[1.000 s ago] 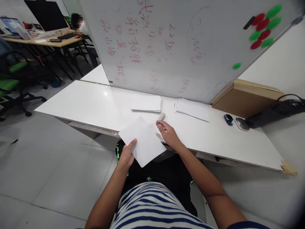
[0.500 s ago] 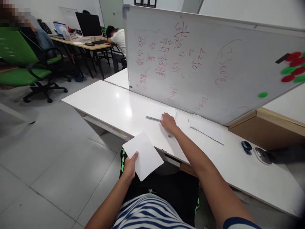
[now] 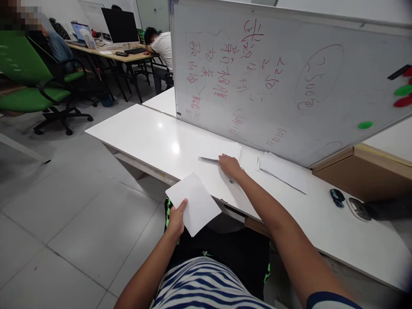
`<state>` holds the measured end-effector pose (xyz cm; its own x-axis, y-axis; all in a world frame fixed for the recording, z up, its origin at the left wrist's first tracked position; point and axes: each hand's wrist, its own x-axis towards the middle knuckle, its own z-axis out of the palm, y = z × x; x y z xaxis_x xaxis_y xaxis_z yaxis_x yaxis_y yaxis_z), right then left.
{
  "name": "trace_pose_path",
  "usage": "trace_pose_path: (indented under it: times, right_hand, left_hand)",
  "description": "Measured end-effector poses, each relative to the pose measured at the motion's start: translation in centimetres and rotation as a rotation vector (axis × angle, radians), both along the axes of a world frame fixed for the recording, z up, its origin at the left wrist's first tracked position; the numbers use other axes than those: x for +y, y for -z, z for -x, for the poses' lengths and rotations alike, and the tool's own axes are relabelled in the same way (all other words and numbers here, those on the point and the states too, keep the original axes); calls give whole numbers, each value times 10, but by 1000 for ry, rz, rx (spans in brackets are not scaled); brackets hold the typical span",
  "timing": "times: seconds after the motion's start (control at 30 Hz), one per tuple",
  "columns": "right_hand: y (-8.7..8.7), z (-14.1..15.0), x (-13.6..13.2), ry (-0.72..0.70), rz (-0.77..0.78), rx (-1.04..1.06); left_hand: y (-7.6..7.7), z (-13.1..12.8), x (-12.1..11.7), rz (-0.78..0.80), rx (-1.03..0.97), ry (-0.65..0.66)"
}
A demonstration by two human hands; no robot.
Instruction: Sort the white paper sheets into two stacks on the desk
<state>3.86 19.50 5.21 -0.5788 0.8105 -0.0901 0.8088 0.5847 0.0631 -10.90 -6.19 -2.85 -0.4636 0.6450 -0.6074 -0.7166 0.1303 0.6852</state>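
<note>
My left hand (image 3: 177,219) is closed on a small stack of white paper (image 3: 196,204), thumb on top, in front of the desk's near edge. My right hand (image 3: 229,166) reaches over the desk, its fingers wrapped round one end of a thin, silvery metal ruler (image 3: 208,160). The ruler's free end points left. Beneath and behind it lie white sheets (image 3: 227,149), partly covered by this hand. A small metallic object (image 3: 231,181), too small to name, lies by my right wrist.
More white papers (image 3: 283,171) lie to the right on the white desk (image 3: 138,128). A whiteboard (image 3: 251,81) stands along its back. At the right are a cardboard box (image 3: 360,176) and a dark mouse-like object (image 3: 337,197). Two people sit by another desk at the far left.
The ruler has tilted, showing more of its flat face, with my right hand still on it. The left hand keeps the paper almost in place. The view has shifted slightly.
</note>
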Motion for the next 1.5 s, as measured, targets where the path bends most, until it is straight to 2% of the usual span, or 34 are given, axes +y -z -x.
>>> trace_pose_path:
  times: [0.3, 0.43, 0.53, 0.63, 0.7, 0.83, 0.97, 1.07, 1.2, 1.3, 1.4, 1.5]
  right_hand:
    - [-20, 0, 1, 162, -28, 48]
    - [-25, -1, -25, 172, -149, 130]
    - [-18, -3, -53, 113, -271, 209]
    - [-9, -5, -66, 67, -279, 214]
    - [-5, -6, -61, 71, -274, 195]
    - [-7, -3, -28, 104, -287, 154]
    - [-10, 7, -1, 60, -188, 110]
    - [-7, 12, 9, 31, -112, 106]
    - [-9, 9, 11, 96, -105, 169]
    - [-16, -1, -14, 96, -236, 251]
    - [-21, -15, -68, 39, -306, 345]
    - [-15, -27, -119, -10, -260, 391]
  left_hand:
    - [-12, -4, 6, -28, -14, -12]
    - [-11, -8, 15, -34, -88, -72]
    - [-14, -15, 22, -8, -120, -119]
    - [-21, -22, 27, -33, -112, -132]
    - [-25, -27, 27, -40, -102, -127]
    - [-28, -32, 26, -48, -105, -97]
    - [-27, -33, 26, -44, -110, -111]
    - [-28, -33, 27, -44, -126, -119]
    - [-32, -30, 30, -36, -178, -106]
    - [-34, -29, 30, -78, -167, -109]
    - [-37, -31, 28, -196, -149, -63]
    - [-40, -37, 25, -271, -151, 15]
